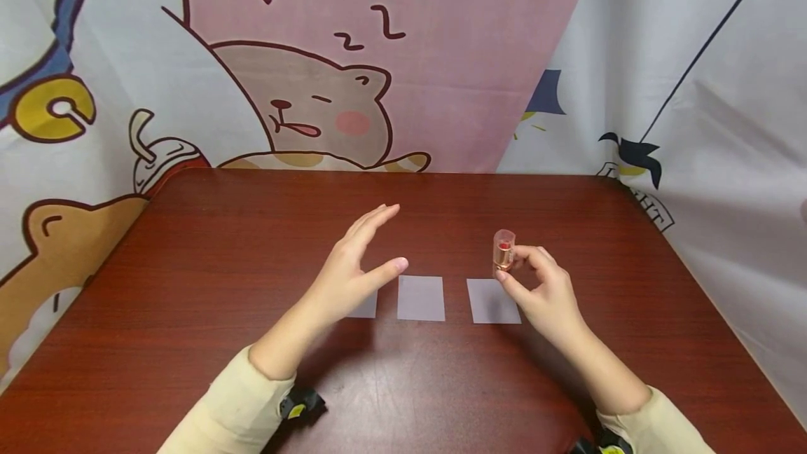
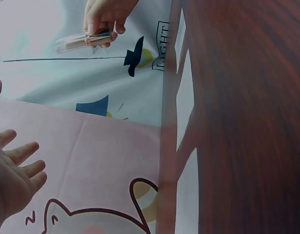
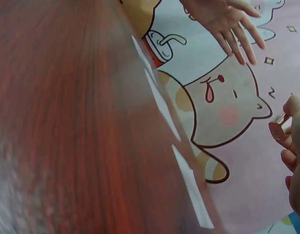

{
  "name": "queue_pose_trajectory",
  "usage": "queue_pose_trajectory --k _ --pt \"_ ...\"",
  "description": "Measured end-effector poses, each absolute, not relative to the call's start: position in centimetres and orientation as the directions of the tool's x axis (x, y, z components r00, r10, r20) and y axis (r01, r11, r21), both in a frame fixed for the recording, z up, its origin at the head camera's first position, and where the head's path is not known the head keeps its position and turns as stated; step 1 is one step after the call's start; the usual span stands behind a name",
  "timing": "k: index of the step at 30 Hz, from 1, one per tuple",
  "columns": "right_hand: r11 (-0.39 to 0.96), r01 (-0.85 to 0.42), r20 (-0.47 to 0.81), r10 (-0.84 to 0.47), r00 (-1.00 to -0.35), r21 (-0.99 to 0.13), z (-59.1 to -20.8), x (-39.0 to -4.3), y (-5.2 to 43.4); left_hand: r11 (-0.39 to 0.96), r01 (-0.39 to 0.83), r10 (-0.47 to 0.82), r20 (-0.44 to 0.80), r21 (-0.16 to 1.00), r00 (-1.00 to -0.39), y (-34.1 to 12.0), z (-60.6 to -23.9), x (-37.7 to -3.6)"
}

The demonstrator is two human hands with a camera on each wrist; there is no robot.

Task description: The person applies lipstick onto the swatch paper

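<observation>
Lying nearest on the dark red wooden tabletop (image 1: 189, 286) are three pale grey square cards (image 1: 421, 298); above them, the left hand (image 1: 353, 265) hovers, grip wide, fingers straight; the right hand (image 1: 542, 289) pinches an upright clear-capped gold lipstick tube (image 1: 504, 251); cartoon cloth (image 1: 302, 104) hangs behind.

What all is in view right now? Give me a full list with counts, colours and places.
lipstick: 1, clear cap over a red and gold tube, held upright above the right card
cards: 3, pale grey, flat in a row mid-table; the left one partly hidden under the left hand
table: 1, dark red-brown wood, fills the lower view
backdrop: 1, pink and white cloth with cartoon animals, behind and beside the table
left hand: 1, fingers spread, raised over the left card, holds nothing
right hand: 1, pinches the lipstick
sleeves: 2, cream, at the bottom edge
</observation>
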State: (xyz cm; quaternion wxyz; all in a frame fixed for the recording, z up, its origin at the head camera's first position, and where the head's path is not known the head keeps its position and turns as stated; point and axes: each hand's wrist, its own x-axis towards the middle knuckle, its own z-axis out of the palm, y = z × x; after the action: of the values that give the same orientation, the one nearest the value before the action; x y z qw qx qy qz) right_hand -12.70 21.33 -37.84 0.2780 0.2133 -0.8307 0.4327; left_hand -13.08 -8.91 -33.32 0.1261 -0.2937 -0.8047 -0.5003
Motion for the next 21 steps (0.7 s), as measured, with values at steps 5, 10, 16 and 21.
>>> queue_pose_trajectory --k 5,10,16,21 --pt "0.5 -0.636 0.671 -0.138 -0.728 -0.588 -36.6 -11.8 20.6 0.309 0.606 0.352 0.503 0.733 -0.789 -8.4 -32.9 -13.0" --pt "0.471 -0.676 0.693 -0.17 -0.7 -0.567 -35.5 -11.0 19.8 0.277 0.636 0.354 0.539 0.72 -0.764 -7.9 -32.5 -13.1" --pt "0.444 -0.701 0.698 -0.204 -0.686 -0.559 -35.7 -10.7 19.8 0.237 0.67 0.358 0.578 0.703 -0.733 -7.1 -32.0 -13.2" --pt "0.414 -0.729 0.709 -0.236 -0.665 -0.546 -35.7 -10.5 19.8 0.2 0.688 0.359 0.601 0.698 -0.714 -6.4 -31.5 -13.1"
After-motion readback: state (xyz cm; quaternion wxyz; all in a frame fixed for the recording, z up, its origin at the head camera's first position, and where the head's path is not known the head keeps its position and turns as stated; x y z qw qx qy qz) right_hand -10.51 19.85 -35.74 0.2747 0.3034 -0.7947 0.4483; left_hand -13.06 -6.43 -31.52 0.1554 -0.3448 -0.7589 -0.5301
